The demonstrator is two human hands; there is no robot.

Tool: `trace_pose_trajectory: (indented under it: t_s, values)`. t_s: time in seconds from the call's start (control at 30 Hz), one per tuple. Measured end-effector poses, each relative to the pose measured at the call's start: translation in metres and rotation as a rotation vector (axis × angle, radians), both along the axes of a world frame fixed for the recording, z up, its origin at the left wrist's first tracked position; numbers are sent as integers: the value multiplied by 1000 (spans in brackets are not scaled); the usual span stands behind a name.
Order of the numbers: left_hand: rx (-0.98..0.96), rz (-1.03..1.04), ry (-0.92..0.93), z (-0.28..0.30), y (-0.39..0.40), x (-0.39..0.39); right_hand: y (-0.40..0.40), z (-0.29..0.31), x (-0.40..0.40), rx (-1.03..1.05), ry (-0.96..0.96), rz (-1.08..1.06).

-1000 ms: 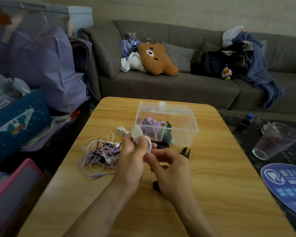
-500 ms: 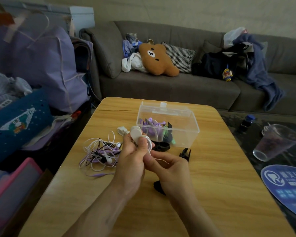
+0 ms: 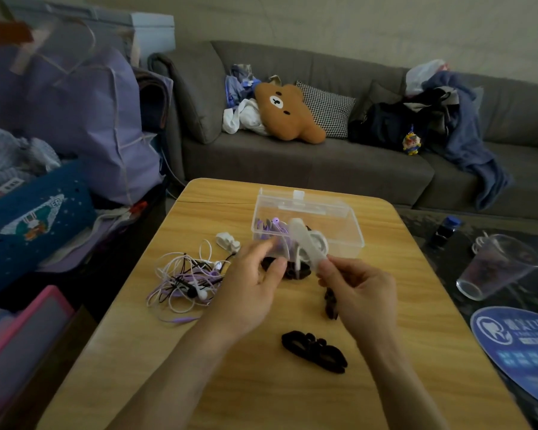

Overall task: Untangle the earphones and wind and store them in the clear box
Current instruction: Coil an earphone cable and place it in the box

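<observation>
Now our right hand (image 3: 359, 293) pinches the wound white earphones (image 3: 308, 243), left hand (image 3: 252, 282) loose, so next we lower them into the clear box (image 3: 342, 212).

We see a tangle of white, purple and black earphones (image 3: 185, 279) left of centre, clear box (image 3: 343, 226) open behind, purple coils inside.

Single head-worn wide-angle view, looking forward and down, table (image 3: 401, 305) close below, sofa (image 3: 323, 169) beyond
</observation>
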State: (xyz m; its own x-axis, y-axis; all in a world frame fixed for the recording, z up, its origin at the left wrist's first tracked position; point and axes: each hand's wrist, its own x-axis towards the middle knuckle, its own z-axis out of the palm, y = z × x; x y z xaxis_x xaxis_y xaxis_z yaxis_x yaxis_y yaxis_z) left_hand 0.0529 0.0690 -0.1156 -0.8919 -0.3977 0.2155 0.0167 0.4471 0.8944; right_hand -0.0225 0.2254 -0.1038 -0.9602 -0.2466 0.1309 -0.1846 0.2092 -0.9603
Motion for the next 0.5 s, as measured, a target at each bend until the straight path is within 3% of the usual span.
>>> trace_pose_trajectory:
  t_s: [0.2,0.37,0.5]
  values:
    - [-168,121,154,1,-4,-3,0,41,-45,390,238,-212]
    - [-331,146,102,-1,-9,-5,-26,55,-87,845,317,-264]
    - [-467,179,3,0,-15,-1,-48,45,-100,1066,322,-289]
